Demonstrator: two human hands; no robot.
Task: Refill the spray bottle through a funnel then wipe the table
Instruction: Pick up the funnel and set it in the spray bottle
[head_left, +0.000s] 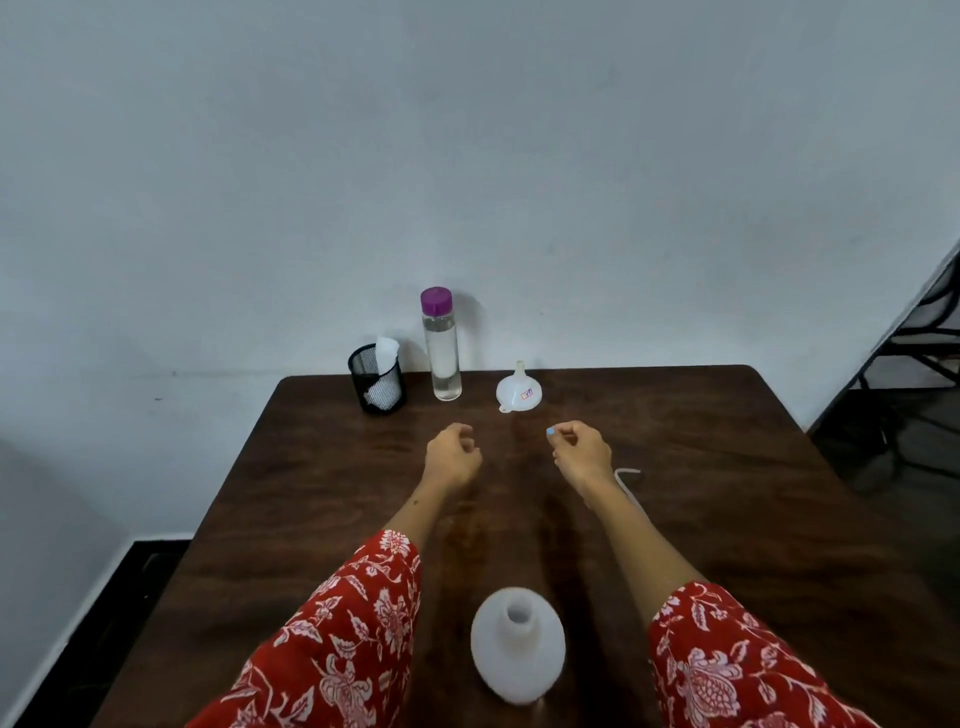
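The funnel (513, 392) lay just above the right hand (582, 450), spout up. Both grips, including the left hand (453, 454), were loosely curled, grasping nothing.

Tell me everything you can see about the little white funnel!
The funnel looks like thin white plastic. It stands upside down on the dark wooden table, wide mouth down and narrow spout pointing up. A small red and white sticker sits on its side, and a little tab sticks out at the rim. It is near the table's far edge, right of the purple-capped bottle. Neither hand touches it.
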